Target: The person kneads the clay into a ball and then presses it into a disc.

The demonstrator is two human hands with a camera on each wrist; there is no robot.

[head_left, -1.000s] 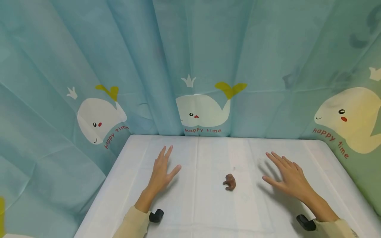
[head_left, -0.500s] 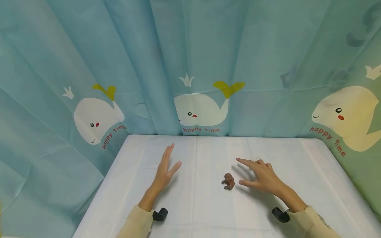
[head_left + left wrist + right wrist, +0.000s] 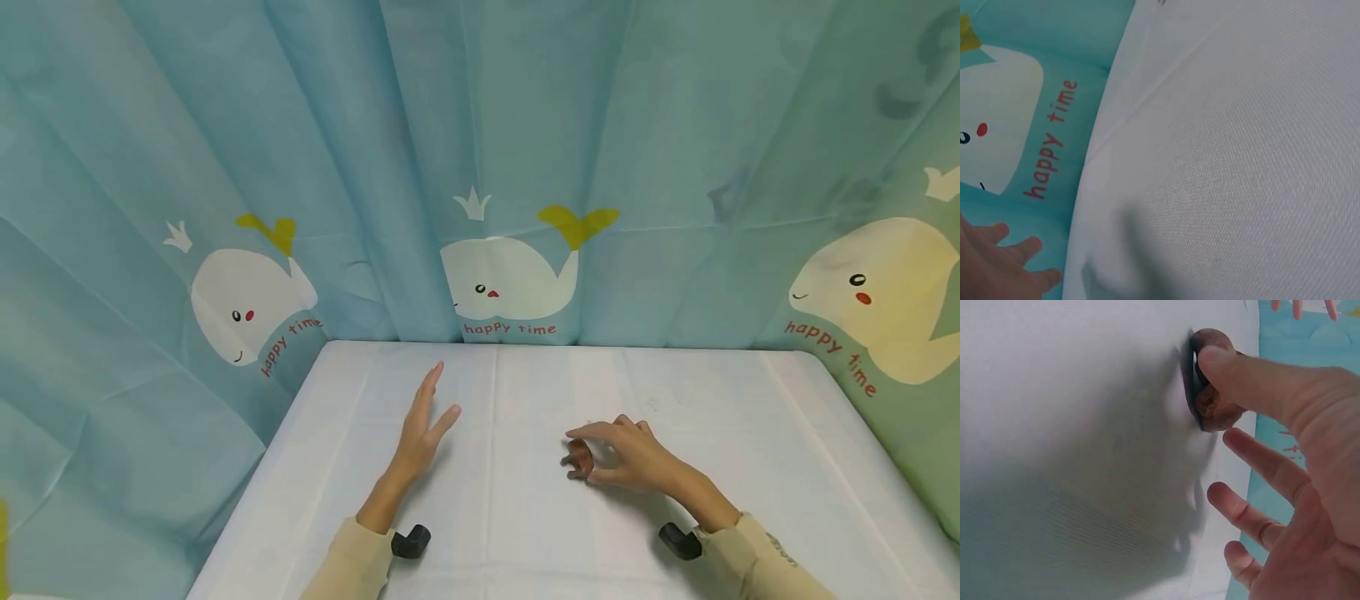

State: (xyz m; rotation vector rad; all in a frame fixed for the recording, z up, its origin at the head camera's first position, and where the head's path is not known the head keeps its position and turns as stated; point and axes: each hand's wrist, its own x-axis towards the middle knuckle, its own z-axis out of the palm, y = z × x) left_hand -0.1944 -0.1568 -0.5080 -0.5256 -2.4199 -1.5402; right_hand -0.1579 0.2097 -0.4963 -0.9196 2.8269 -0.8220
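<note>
1. Head view: the left hand (image 3: 417, 435) is spread above the table's left half. Near the middle of the white table (image 3: 525, 525) stands a brown figure (image 3: 581, 459); the right hand (image 3: 632, 455) has thumb and forefinger around it, whether pinching I cannot tell.
2. Left wrist view: parted fingers show before the curtain (image 3: 1079, 37).
3. Right wrist view: the thumb overlaps the figure; three fingers spread apart.

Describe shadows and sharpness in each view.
Head: fairly sharp, with soft shadows near the left hand and right hand. Left wrist: a blurred, finger-like shadow on the white cloth. Right wrist: a broad shadow, and a darker one edging the brown object.
</note>
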